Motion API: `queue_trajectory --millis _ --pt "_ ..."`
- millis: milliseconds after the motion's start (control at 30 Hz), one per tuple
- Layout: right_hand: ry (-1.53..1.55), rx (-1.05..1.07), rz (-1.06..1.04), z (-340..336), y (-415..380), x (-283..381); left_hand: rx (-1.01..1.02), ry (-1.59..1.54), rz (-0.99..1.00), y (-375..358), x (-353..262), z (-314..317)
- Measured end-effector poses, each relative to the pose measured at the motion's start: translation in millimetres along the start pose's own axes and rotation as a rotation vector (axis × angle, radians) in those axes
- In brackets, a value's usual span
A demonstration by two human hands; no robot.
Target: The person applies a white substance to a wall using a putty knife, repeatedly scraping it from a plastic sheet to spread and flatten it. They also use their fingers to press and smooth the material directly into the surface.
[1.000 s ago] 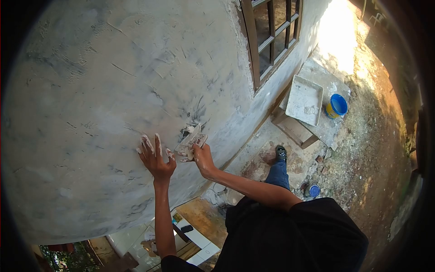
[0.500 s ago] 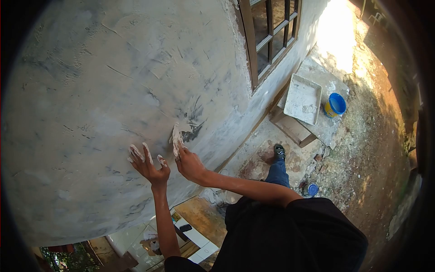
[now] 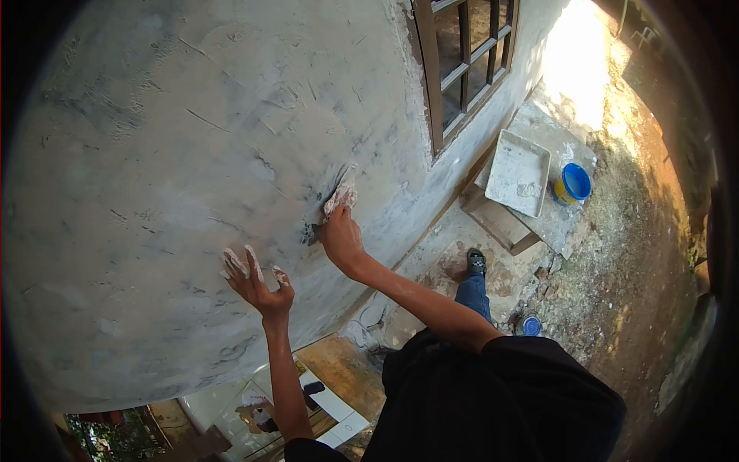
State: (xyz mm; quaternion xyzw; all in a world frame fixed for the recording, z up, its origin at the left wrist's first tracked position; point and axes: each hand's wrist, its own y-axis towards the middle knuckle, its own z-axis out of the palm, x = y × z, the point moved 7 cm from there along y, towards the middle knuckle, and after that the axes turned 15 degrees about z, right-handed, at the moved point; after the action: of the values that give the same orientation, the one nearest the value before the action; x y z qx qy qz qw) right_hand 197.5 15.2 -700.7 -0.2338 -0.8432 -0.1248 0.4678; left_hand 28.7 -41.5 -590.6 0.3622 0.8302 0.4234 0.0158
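The wall (image 3: 169,254) is pale grey, with streaks and ridges of plaster on it. My left hand (image 3: 262,289) rests against it, fingers spread and their tips coated in white putty. Further right and higher, my right hand (image 3: 342,239) grips a flat piece caked in white putty (image 3: 342,192) and presses it to the wall; the coating hides what the piece is. A dark patch (image 3: 310,232) shows on the wall just left of that hand.
A barred window (image 3: 469,69) is at upper right. Below it, a putty-smeared tray (image 3: 517,173) and a blue-and-yellow bucket (image 3: 573,185) stand on a low table (image 3: 504,223). A blue-topped can (image 3: 531,326) sits on the ground near my foot (image 3: 476,262).
My right hand has moved up and to the right along the wall with the putty-caked piece, over part of the dark patch. My left hand has stayed nearly still.
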Motion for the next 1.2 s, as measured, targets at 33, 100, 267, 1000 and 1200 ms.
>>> queue_trajectory --millis 33,100,267,1000,1200 --pt "0.005 0.002 0.080 3 1 5 0.002 -0.003 -0.016 0 0 -1" --pt "-0.048 0.003 0.091 14 4 10 0.007 -0.005 -0.042 -5 -1 -3" --pt "-0.158 0.053 0.073 26 0 9 0.030 -0.001 -0.089 -19 3 -6" --pt "0.172 0.184 -0.012 -41 -27 -88 0.032 -0.031 -0.076 -1 -15 3" --pt "0.018 -0.064 -0.146 -26 -8 -41 0.026 -0.025 -0.088 -2 -15 3"
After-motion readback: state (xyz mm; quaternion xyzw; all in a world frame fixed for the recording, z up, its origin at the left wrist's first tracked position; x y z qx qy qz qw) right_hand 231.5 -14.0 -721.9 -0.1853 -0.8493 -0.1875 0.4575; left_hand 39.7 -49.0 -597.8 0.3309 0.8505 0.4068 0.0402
